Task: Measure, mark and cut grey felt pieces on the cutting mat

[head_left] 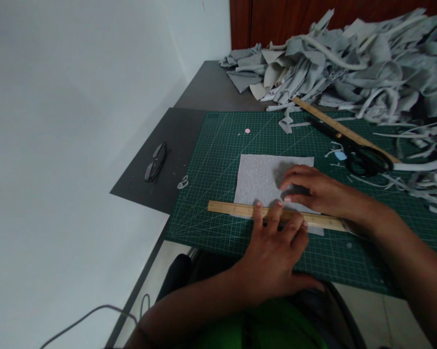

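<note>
A rectangular piece of light grey fabric [258,174] lies flat on a green cutting mat [214,160]. Across its near edge runs a wooden ruler [229,207], with a narrow strip of the fabric showing on the near side at right. My left hand [274,252] rests on the ruler, fingertips spread and pressing down, thumb out to the side. Over the fabric's right part is my right hand [309,191], its fingers bent and its thumb and index finger apart. I see nothing between them; its other fingers are partly hidden.
Black-handled scissors [365,160] lie beside a second wooden ruler [325,118] at right. Behind them heaps a large pile of grey fabric scraps [371,63]. A small pink disc [247,131] is on the mat. Eyeglasses [156,162] sit at left, near the white wall [76,121].
</note>
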The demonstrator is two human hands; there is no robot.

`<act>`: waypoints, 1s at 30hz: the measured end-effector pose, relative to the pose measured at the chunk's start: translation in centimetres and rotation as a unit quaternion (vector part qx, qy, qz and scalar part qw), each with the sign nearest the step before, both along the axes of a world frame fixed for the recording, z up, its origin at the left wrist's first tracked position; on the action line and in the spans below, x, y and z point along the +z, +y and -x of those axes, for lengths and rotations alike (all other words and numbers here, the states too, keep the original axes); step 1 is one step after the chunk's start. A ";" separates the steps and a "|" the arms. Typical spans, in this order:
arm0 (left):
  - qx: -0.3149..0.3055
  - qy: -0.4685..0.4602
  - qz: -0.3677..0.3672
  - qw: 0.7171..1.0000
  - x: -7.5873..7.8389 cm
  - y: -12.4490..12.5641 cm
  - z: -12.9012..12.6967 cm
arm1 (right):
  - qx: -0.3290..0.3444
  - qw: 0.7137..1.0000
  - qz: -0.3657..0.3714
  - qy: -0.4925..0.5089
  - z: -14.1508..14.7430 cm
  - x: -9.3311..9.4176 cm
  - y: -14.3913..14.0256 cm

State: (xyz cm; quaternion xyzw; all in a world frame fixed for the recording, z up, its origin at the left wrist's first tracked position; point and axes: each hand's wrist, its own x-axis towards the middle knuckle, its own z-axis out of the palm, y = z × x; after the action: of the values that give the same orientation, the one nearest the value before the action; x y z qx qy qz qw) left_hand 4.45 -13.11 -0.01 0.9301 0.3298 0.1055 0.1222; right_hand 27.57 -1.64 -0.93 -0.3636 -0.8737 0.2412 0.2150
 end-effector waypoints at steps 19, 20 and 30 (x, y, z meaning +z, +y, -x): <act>0.000 0.020 -0.041 0.999 -0.5 -0.2 0.0 | -0.004 1.000 0.005 0.021 0.1 -0.2 -0.1; 0.000 0.020 -0.043 0.999 -0.5 -0.2 0.0 | -0.004 1.000 0.009 0.022 0.0 -0.3 -0.1; 0.064 -0.047 -0.079 0.994 -1.1 0.0 -0.2 | -0.001 0.999 0.026 0.024 0.2 -0.1 -0.3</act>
State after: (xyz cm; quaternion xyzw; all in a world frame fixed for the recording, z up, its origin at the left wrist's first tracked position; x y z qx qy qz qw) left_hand 4.67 -13.11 -1.10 0.9080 0.3727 0.1827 0.0565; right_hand 27.41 -1.90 -1.03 -0.3643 -0.8613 0.2718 0.2270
